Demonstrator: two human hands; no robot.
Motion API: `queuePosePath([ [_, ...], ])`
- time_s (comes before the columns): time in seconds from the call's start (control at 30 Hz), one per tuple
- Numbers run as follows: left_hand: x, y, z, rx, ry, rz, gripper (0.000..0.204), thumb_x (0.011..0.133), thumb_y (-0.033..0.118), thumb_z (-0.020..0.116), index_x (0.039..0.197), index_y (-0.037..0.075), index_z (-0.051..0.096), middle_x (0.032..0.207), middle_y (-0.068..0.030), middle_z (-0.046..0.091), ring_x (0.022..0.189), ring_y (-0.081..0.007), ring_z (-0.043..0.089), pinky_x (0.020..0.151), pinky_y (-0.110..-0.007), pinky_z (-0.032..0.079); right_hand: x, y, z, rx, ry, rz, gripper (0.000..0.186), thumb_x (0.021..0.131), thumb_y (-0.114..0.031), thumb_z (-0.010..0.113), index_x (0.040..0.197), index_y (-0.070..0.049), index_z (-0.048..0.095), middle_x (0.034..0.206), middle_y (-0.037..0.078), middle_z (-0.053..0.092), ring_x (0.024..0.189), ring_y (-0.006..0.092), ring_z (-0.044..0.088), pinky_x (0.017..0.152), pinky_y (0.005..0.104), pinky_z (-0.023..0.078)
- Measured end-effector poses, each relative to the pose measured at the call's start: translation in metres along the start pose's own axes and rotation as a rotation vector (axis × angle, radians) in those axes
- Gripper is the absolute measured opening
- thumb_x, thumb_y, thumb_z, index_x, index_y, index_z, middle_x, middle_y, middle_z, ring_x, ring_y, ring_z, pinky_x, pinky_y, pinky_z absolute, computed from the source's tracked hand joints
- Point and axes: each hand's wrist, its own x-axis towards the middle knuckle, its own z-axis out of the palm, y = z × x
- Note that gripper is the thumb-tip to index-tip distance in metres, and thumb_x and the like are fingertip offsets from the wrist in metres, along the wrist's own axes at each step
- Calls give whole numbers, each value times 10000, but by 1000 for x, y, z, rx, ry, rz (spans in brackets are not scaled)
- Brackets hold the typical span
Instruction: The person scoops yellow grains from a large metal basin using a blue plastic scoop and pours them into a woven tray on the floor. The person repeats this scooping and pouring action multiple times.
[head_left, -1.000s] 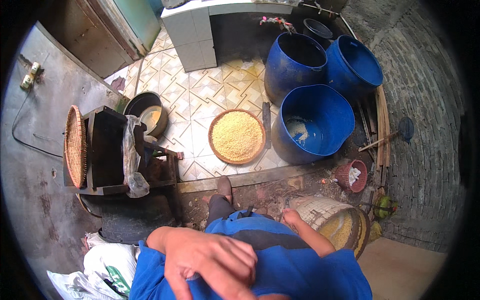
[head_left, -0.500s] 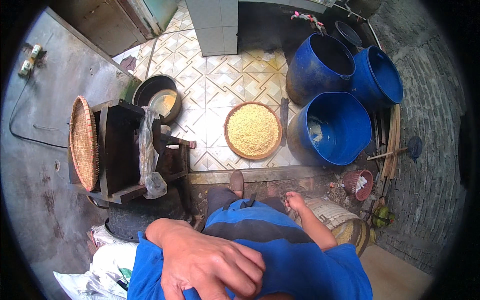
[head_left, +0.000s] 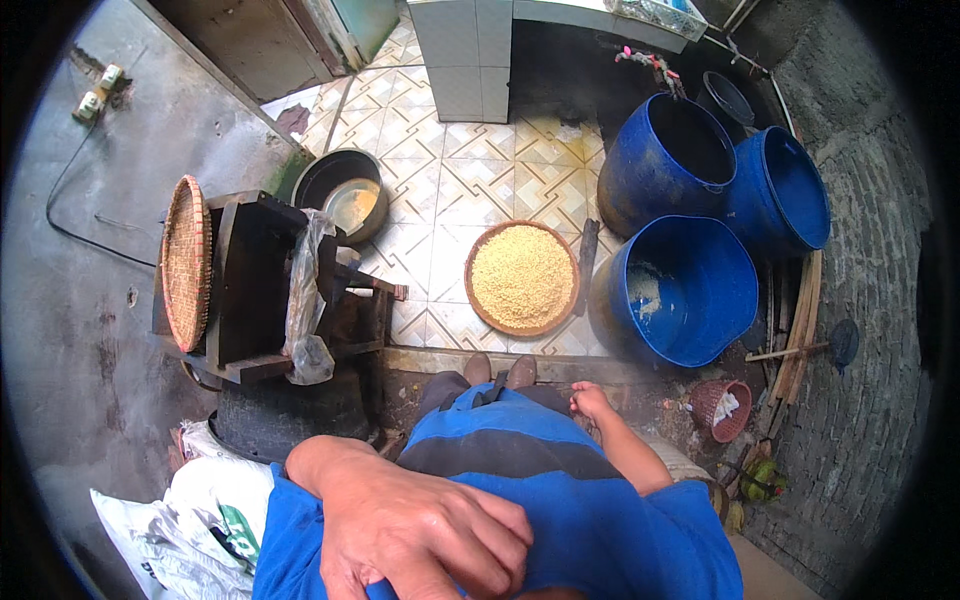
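Note:
Close in front of my chest, over the blue shirt (head_left: 520, 520), is my left hand (head_left: 425, 525) with its back up and its fingers curled under. Whatever those fingers hold, if anything, is hidden. My right hand (head_left: 592, 400) hangs at my right side, fingers loosely curled, and nothing shows in it. Beyond my feet a round woven tray (head_left: 472, 290) rests on the tiled floor, heaped with pale yellow beans (head_left: 522, 275). Both hands are well apart from it.
Blue plastic drums (head_left: 690, 290) stand at the right. A dark metal pot (head_left: 375, 225) sits far left of the tray. Nearer left are a dark wooden stand (head_left: 250, 290), a woven winnowing tray (head_left: 188, 265) and white sacks (head_left: 190, 520). A low ledge (head_left: 560, 368) edges the tiles.
My view has shifted, so the scene sits lower and a little further right. Both of my feet now show side by side at the ledge. My left hand stays at my chest.

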Motion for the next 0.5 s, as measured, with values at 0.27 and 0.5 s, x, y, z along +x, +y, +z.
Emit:
queuePosePath([
  [0.27, 32, -43, 18, 0, 19, 6, 507, 841, 497, 629, 1088, 54, 643, 717, -97, 572, 640, -252, 569, 592, -349, 361, 33, 2, -46, -2, -2, -58, 339, 800, 24, 515, 1132, 19, 578, 757, 87, 626, 583, 137, 569, 542, 278, 472],
  [0.5, 43, -59, 26, 65, 47, -4, 495, 849, 486, 624, 1079, 49, 639, 740, -111, 586, 655, -267, 578, 596, -357, 364, 57, 33, -67, -60, -36, -27, 174, 859, -35, 496, 994, -15, 605, 703, 60, 600, 558, 141, 557, 500, 296, 464],
])
